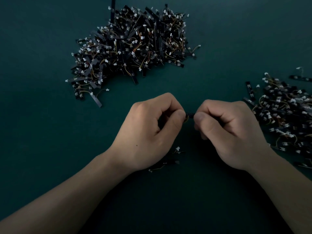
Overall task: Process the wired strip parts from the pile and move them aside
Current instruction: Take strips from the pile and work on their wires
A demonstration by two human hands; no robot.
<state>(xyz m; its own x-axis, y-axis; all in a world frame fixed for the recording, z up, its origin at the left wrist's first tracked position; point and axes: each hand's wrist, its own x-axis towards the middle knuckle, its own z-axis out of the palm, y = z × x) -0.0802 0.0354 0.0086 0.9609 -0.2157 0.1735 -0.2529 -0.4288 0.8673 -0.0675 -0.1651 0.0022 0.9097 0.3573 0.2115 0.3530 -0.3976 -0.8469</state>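
Observation:
A big pile of black strip parts [131, 46] with thin wires and white connectors lies at the back middle of the dark green surface. A second heap of the same parts [285, 114] spreads along the right edge. Between my two hands a small black strip part [189, 115] shows, with a short yellowish wire under it. My left hand [152, 130] pinches its left end between thumb and forefinger. My right hand [228, 130] pinches its right end the same way. Most of the part is hidden by my fingers.
A couple of loose strip parts [167, 162] with white connectors lie on the surface just under my left wrist. The dark green surface [42, 115] stretches bare to the left and toward the near edge.

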